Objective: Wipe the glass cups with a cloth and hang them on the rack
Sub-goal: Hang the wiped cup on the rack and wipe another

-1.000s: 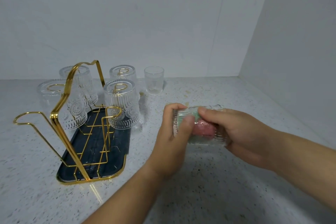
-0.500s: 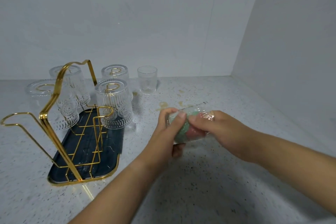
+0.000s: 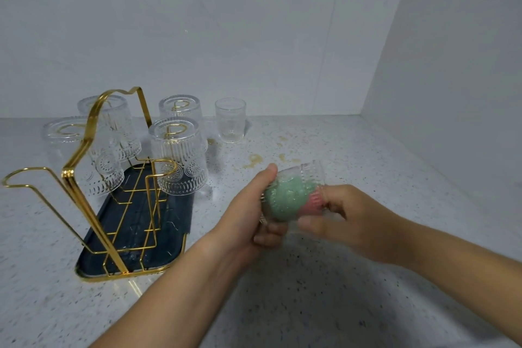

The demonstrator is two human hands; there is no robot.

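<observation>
My left hand (image 3: 248, 217) grips a ribbed glass cup (image 3: 309, 175) that lies on its side above the counter. A green and pink cloth (image 3: 285, 199) is stuffed inside it. My right hand (image 3: 353, 220) holds the cup's other end, fingers curled round it and blurred. At the left stands a gold wire rack (image 3: 93, 178) on a dark tray (image 3: 141, 234), with several embossed glasses hung upside down on its prongs, the nearest one (image 3: 180, 155) at the front right. One prong at the far left (image 3: 19, 178) is bare.
A plain glass (image 3: 230, 118) stands upright near the back wall, right of the rack. Brownish spill stains (image 3: 254, 159) mark the speckled counter behind my hands. Walls close the back and the right side.
The cup has been turned in my hands and tilted, so more green cloth shows through the glass. My right hand has shifted lower on the cup. The view has drifted slightly right.
</observation>
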